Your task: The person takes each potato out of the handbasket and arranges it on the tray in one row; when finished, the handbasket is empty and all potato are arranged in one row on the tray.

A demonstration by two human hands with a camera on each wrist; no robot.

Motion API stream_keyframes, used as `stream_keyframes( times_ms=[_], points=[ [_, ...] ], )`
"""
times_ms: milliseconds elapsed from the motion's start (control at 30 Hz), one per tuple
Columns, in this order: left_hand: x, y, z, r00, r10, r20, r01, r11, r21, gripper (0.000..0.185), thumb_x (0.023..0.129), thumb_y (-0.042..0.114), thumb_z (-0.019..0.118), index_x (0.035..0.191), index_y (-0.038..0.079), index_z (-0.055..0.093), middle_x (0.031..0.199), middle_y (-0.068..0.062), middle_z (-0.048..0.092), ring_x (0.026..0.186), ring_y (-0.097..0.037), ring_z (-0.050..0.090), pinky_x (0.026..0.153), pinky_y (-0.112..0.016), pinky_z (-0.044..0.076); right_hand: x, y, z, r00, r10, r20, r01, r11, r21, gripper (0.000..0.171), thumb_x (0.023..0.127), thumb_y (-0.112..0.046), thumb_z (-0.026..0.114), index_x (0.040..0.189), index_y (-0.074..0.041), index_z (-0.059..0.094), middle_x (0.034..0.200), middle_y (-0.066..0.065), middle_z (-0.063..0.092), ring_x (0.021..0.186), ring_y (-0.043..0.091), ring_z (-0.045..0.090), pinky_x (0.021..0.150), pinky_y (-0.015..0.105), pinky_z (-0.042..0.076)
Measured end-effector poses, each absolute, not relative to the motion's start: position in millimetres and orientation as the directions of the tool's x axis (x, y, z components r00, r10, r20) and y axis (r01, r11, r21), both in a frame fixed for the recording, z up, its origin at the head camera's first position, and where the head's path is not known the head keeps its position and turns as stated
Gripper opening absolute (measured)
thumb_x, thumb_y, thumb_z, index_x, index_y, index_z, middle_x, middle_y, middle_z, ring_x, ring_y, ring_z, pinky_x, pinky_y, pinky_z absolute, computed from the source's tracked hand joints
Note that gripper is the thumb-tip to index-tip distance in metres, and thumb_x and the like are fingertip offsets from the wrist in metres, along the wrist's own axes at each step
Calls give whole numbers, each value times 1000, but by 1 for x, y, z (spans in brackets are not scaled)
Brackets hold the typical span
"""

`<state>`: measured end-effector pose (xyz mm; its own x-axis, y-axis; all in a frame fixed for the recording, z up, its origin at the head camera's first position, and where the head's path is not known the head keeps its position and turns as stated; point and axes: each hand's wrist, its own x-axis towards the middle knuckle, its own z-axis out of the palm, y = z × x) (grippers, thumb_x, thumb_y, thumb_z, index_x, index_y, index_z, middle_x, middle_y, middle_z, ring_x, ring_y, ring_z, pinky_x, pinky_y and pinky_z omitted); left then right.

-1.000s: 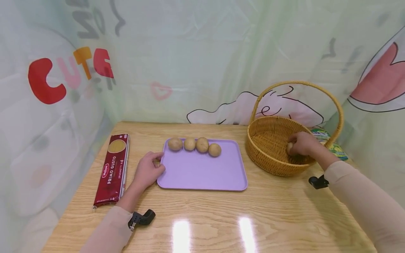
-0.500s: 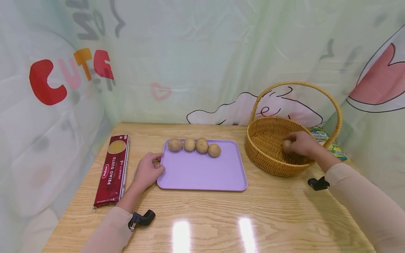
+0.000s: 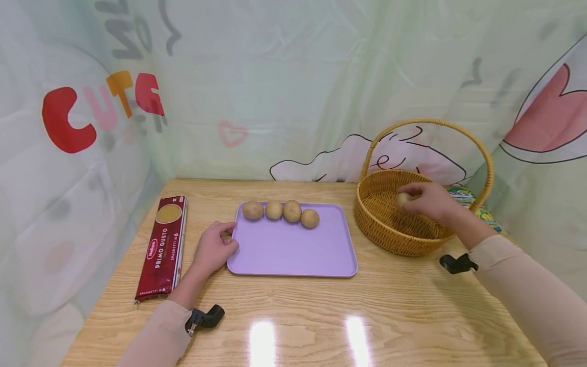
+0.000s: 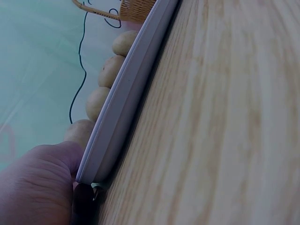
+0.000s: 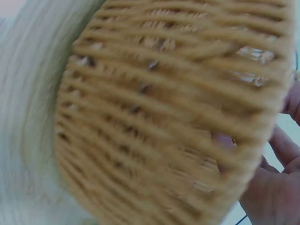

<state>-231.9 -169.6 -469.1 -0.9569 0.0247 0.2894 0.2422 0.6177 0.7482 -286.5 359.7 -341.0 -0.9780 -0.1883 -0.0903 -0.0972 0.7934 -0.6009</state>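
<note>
In the head view, my right hand grips a potato just inside the wicker basket, over its interior. Basket weave fills most of the right wrist view, with part of my right hand at the right edge; the potato is hidden there. My left hand holds the left edge of the lilac tray, thumb on the rim. From the left wrist view, the tray's side runs away from that thumb. Several potatoes sit in a row along the tray's far side.
A red spaghetti packet lies left of the tray, close to my left forearm. The basket's tall handle arches over its opening. Behind the basket lies a green and yellow packet. A printed curtain hangs along the table's back.
My right hand has moved left and upward within the basket, carrying the potato from its right side toward the middle. The left hand and the tray have stayed in place.
</note>
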Motion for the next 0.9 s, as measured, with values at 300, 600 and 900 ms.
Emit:
stream_keyframes(
  times_ms=[300, 600, 900],
  points=[
    [-232, -170, -470, -957, 22, 290, 241, 620, 746, 50, 72, 5, 68, 121, 1, 66, 97, -5, 60, 68, -15, 53, 60, -27, 46, -284, 331, -328, -967, -241, -86, -137, 772, -621, 53, 86, -20, 70, 136, -6, 54, 128, 20, 51, 105, 31, 50, 79, 34, 48],
    [-231, -170, -465, -960, 18, 281, 229, 629, 743, 49, 73, 6, 68, 122, 2, 66, 97, -5, 60, 68, -15, 52, 60, -28, 46, -281, 294, -320, -960, -268, -83, -150, 740, -655, 51, 85, -18, 71, 133, -9, 57, 123, 15, 53, 97, 29, 51, 75, 34, 49],
    [-230, -168, -466, -953, 26, 302, 260, 583, 770, 50, 71, 1, 68, 120, -3, 66, 96, -8, 60, 66, -15, 52, 57, -26, 46, -284, 263, -324, -955, -294, -35, -203, 737, -645, 50, 82, -15, 73, 130, -11, 61, 124, 12, 55, 102, 28, 55, 77, 35, 49]
  ],
)
